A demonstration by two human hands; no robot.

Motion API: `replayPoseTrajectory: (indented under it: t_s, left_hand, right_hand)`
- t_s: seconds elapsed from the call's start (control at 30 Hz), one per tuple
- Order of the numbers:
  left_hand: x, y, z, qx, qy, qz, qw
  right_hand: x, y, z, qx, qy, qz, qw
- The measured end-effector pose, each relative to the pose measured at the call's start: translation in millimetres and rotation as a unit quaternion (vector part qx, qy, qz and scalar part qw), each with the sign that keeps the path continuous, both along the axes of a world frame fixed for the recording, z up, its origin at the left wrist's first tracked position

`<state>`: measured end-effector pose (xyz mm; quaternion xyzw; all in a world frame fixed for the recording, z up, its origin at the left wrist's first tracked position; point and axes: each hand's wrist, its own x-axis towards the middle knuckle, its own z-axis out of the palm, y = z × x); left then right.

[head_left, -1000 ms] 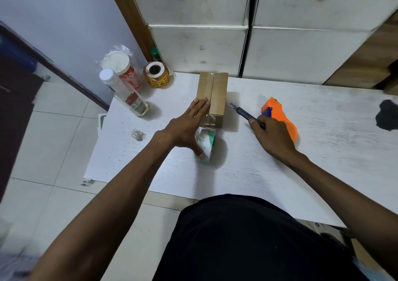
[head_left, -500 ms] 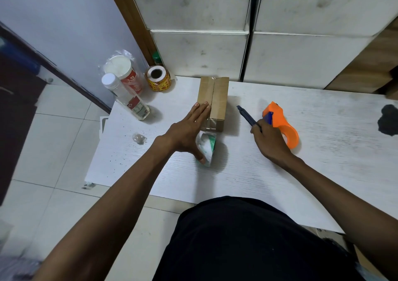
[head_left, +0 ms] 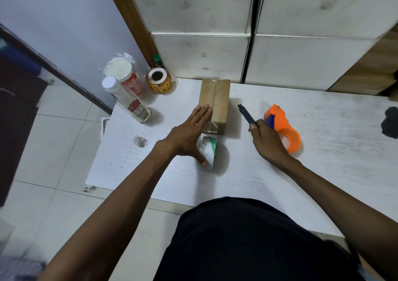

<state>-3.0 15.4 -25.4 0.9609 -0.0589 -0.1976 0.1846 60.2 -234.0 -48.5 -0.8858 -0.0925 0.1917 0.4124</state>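
A small brown cardboard box [head_left: 217,99] lies on the white table [head_left: 280,173], its top flaps meeting in a seam, with clear tape hanging off its near end. My left hand [head_left: 189,134] lies flat with straight fingers on the box's left flap, while its thumb touches a green-and-white tape roll [head_left: 210,153] standing just in front of the box. To the right of the box, my right hand [head_left: 267,143] grips a dark utility knife [head_left: 246,113], its tip pointing away from me. An orange tape dispenser [head_left: 284,127] sits right beside that hand.
At the table's back left stand a clear bottle [head_left: 127,99] with a white cap, a bagged red container [head_left: 125,74] and a yellow-red label roll [head_left: 159,80]. A crumpled bit of clear plastic [head_left: 140,140] lies near the left edge. White cabinet doors [head_left: 215,33] rise behind. A dark patch [head_left: 391,121] marks the far right.
My right hand with the knife has drawn slightly away from the box toward the dispenser. My left hand stays on the box and tape roll.
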Motion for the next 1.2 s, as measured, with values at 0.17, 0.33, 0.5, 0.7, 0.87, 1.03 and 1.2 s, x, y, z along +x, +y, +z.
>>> replayPoseTrajectory:
  t_s: [0.17,0.33,0.5,0.7,0.87,1.03,1.2]
  left_hand:
    - [-1,-1,1,0.012,0.003,0.011,1.0]
    - [0,0,1,0.001,0.0,0.012,1.0]
    - [-1,0,2,0.009,-0.002,0.015,1.0]
    - [-1,0,0,0.012,-0.002,0.017,1.0]
    - [0,-1,2,0.007,0.002,0.017,1.0]
    - [-1,0,3,0.004,-0.001,0.02,1.0]
    - [-1,-2,3,0.009,-0.001,0.016,1.0]
  right_hand:
    - [-2,-1,-2,0.007,-0.044,-0.022,0.999]
    - [-3,-2,-5,-0.009,-0.068,-0.048,0.997]
    - [-2,2,-11,-0.016,-0.017,-0.083,0.996]
    - [8,2,-29,-0.032,0.136,-0.071,0.988]
    - [8,8,-40,-0.063,0.116,-0.076,0.988]
    - [3,10,-41,-0.22,0.016,-0.016,0.975]
    - [6,13,-46,-0.31,-0.052,0.055,0.948]
